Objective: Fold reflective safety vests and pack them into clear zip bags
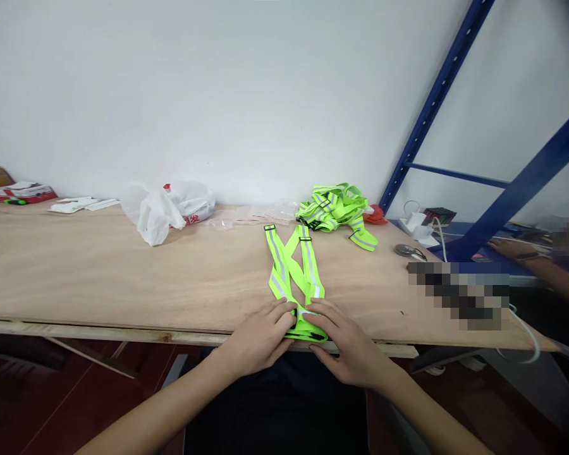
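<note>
Plain white wall behind a long plywood desk (99, 272), seen from the near edge. At that edge, in the middle, lies a neon-yellow reflective strap harness (291, 268), flat on the wood, its two long bands crossing and running away from the person toward the wall. Both hands rest on its near end. The left hand (258, 338) lies palm down with fingers on the band's left side; the right hand (346, 344) lies likewise on the right side, fingertips close to those of the left. Grip, either hand: fingers flat and pressing, not clenched; whether any fingertip pinches the fabric cannot be told.

Just beyond the harness's far end sits a heap of like yellow straps (334, 208), bundled loosely, with a small red item (374, 216) touching its right side. Left of the heap lie clear plastic sleeves (260, 215), then a crumpled white plastic bag (168, 207). Far left: white papers (80, 204) and a red-and-white box (23, 191).

Right of the desk stands a blue metal rack (516, 189). Another person's forearm (526, 256) rests near it, well apart from the harness.
</note>
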Demonstrator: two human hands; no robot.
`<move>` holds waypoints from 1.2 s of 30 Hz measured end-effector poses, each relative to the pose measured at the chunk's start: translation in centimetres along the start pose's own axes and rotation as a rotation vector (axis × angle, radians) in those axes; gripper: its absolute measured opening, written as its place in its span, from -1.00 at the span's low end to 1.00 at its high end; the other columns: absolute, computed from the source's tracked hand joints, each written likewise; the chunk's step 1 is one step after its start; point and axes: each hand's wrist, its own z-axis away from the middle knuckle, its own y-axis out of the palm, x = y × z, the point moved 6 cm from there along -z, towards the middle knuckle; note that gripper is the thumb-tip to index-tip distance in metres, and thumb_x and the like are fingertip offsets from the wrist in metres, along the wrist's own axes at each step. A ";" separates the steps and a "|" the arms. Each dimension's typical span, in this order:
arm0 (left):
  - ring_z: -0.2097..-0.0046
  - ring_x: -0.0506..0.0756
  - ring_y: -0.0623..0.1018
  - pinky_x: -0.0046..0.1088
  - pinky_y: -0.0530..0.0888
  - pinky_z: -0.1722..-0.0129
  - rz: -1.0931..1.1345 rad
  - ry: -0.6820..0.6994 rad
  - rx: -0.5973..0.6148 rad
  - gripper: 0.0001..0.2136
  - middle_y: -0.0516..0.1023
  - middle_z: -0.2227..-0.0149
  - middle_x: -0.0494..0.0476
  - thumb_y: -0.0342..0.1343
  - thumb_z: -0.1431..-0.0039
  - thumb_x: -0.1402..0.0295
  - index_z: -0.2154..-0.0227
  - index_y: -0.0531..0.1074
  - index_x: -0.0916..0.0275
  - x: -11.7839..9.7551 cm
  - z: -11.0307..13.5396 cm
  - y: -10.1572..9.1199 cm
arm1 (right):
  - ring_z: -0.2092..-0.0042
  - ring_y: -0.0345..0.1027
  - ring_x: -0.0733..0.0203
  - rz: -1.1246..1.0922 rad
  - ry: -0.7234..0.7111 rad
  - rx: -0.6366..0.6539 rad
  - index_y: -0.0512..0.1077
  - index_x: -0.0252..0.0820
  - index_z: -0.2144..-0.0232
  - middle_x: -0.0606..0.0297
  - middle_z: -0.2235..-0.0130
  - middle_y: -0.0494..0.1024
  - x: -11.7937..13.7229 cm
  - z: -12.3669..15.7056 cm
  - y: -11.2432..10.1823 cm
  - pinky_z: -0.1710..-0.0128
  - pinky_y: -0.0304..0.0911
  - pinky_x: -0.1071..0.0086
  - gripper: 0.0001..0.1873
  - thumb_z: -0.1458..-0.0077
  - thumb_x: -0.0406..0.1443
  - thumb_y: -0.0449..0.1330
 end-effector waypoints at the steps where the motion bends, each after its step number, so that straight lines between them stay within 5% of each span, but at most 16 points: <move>1: -0.27 0.26 0.38 -0.15 0.40 -0.24 -0.011 -0.008 -0.005 -0.83 0.37 -0.24 0.31 0.04 -0.31 0.43 0.06 0.31 0.22 0.0 0.1 0.2 | -0.23 0.31 -0.05 0.005 0.002 0.010 0.33 -0.12 -0.18 0.02 -0.15 0.46 -0.1 0.0 0.1 -0.19 0.35 0.05 -0.48 -0.16 -0.38 0.16; 9: -0.25 0.23 0.42 -0.20 0.39 -0.23 0.019 0.003 -0.077 -0.90 0.43 -0.21 0.25 0.02 -0.37 0.38 0.10 0.33 0.21 -0.1 0.7 0.1 | -0.19 0.38 0.01 0.019 -0.007 0.073 0.32 -0.11 -0.20 0.06 -0.16 0.49 -0.1 0.2 0.4 -0.14 0.39 0.12 -0.49 -0.20 -0.39 0.14; 15: 0.03 0.21 0.60 -0.31 0.51 0.10 0.155 -0.111 -0.047 -0.82 0.60 0.02 0.18 0.04 -0.38 0.24 0.05 0.37 0.18 0.7 -0.2 -1.2 | -0.15 0.43 0.05 -0.119 0.115 0.077 0.28 -0.12 -0.24 0.08 -0.16 0.51 -0.8 -0.5 -0.3 -0.12 0.39 0.18 -0.54 -0.32 -0.27 0.09; 19: 0.17 0.20 0.63 -0.34 0.46 0.22 0.140 -0.217 -0.045 -0.77 0.64 0.14 0.12 -0.01 -0.41 0.21 0.02 0.42 0.16 2.0 -1.9 -1.8 | -0.01 0.51 0.06 -0.220 0.262 0.058 0.41 -0.10 -0.11 0.15 -0.02 0.60 -2.6 -1.9 -0.6 0.00 0.42 0.24 -0.65 -0.35 -0.19 0.04; 24: 0.22 0.17 0.56 -0.33 0.43 0.21 0.032 -0.273 -0.051 -0.66 0.59 0.30 0.16 -0.17 -0.46 0.28 0.25 0.50 0.24 3.7 -4.2 -1.5 | 0.14 0.48 0.09 -0.197 0.312 0.046 0.50 -0.16 0.18 0.17 0.20 0.59 -4.9 -4.0 -0.2 0.10 0.40 0.25 -0.68 -0.37 -0.17 -0.01; 27: 0.13 0.19 0.50 -0.26 0.42 0.09 -0.058 -0.287 -0.092 -0.63 0.54 0.22 0.20 -0.22 -0.47 0.31 0.25 0.50 0.27 4.0 -4.7 -1.3 | 0.12 0.43 0.08 -0.095 0.293 0.042 0.50 -0.19 0.23 0.13 0.19 0.52 -5.4 -4.6 0.0 0.04 0.37 0.21 -0.66 -0.37 -0.18 -0.03; 36: -0.21 0.32 0.36 -0.06 0.33 -0.22 -0.181 -0.395 -0.115 -0.62 0.41 -0.17 0.41 -0.19 -0.44 0.33 0.09 0.54 0.35 4.8 -5.1 -0.1 | -0.20 0.31 -0.09 0.102 0.346 0.037 0.31 -0.22 -0.22 -0.06 -0.20 0.38 -6.2 -4.6 1.4 -0.16 0.28 -0.01 -0.51 -0.36 -0.15 -0.04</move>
